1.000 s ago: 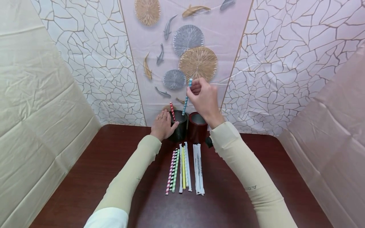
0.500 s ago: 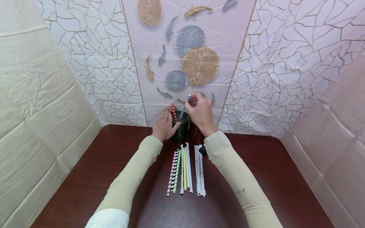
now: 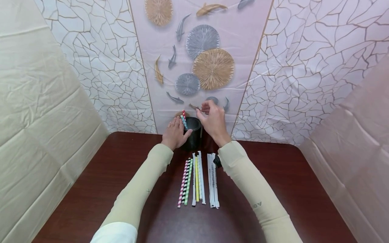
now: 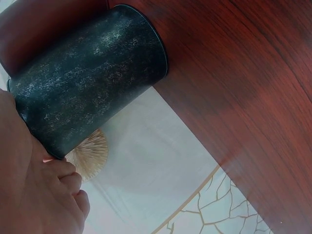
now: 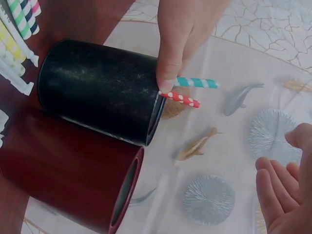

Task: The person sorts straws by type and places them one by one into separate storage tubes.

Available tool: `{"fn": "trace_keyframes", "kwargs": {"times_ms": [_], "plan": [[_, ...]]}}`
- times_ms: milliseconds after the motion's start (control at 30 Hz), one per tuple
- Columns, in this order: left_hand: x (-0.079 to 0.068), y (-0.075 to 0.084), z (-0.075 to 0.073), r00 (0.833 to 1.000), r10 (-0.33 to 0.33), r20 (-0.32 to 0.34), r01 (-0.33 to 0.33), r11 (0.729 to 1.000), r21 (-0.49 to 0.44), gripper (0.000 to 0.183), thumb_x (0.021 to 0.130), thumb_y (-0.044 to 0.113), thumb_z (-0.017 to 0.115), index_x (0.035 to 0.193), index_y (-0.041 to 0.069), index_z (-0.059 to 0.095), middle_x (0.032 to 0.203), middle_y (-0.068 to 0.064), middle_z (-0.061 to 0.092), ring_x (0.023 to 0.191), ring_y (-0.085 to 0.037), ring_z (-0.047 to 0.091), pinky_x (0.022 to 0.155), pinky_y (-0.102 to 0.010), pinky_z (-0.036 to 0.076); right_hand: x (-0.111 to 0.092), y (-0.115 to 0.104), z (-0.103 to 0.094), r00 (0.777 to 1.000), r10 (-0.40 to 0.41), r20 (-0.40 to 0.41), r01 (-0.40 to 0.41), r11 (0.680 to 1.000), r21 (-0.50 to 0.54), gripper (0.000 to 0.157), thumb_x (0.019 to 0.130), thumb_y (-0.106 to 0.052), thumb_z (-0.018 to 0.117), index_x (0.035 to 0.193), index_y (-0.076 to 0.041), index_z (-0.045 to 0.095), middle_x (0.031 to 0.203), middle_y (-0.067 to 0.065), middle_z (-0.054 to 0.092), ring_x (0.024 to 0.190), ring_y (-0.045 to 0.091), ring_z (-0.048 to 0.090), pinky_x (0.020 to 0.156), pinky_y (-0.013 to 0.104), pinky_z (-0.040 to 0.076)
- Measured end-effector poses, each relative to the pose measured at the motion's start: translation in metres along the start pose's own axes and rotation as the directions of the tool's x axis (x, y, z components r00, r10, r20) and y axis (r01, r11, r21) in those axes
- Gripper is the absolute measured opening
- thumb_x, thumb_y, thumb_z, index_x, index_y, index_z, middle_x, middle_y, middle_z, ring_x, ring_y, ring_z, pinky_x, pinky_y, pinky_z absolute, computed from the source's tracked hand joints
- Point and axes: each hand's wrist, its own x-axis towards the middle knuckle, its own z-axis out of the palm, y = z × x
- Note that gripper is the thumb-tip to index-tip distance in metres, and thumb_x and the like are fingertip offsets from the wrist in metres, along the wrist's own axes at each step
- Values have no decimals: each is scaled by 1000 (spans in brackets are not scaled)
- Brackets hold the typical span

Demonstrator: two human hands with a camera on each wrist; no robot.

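Worktop, dark red, wood-grained; backed by a curtain printed with fish and discs; flanked by beige drapes.

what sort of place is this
Probably a staged tabletop booth rather than a lived-in room: creased, fabric-like sheets enclose both sides, a fish-patterned backdrop covers the back, and straws lie side by side on the dark red table.

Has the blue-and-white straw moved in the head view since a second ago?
Yes: judged against the black cup, the blue-and-white straw went down and left, out of the right hand, to the left side of the cup's mouth.
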Motion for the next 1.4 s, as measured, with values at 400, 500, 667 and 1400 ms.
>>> {"fn": "trace_keyframes", "kwargs": {"times_ms": [400,500,667,1400], "plan": [[3,-1,3,1000,0,15,0,1000,2,86,112,62,21,168,-3,15,177,-21,13,167,-33,13,135,-44,18,5,-15,-25,994,16,108,-9,997,-72,24,97,-17,77,112,1,72,106,18,79,98,30,79,92,42,64],[4,-1,3,1000,0,23,0,1000,3,86,112,62,20,168,-3,14,178,-21,12,167,-32,12,136,-44,17,7,-20,-32,990,24,136,-11,996,-90,26,96,-17,77,114,1,73,109,18,79,99,30,79,92,43,64],[3,-1,3,1000,4,20,-4,1000,-2,86,112,61,20,168,-4,13,178,-21,11,167,-32,11,136,-45,16,7,-26,-42,982,35,185,-13,993,-120,27,96,-18,77,116,0,73,113,17,79,102,29,79,92,44,64],[0,0,1,1000,12,-5,-12,1000,-20,84,112,59,23,167,-5,17,177,-22,14,166,-34,15,135,-46,18,-8,-25,-50,830,259,493,-99,940,-327,30,94,-21,79,115,1,76,113,17,78,109,30,73,96,44,60]]}}
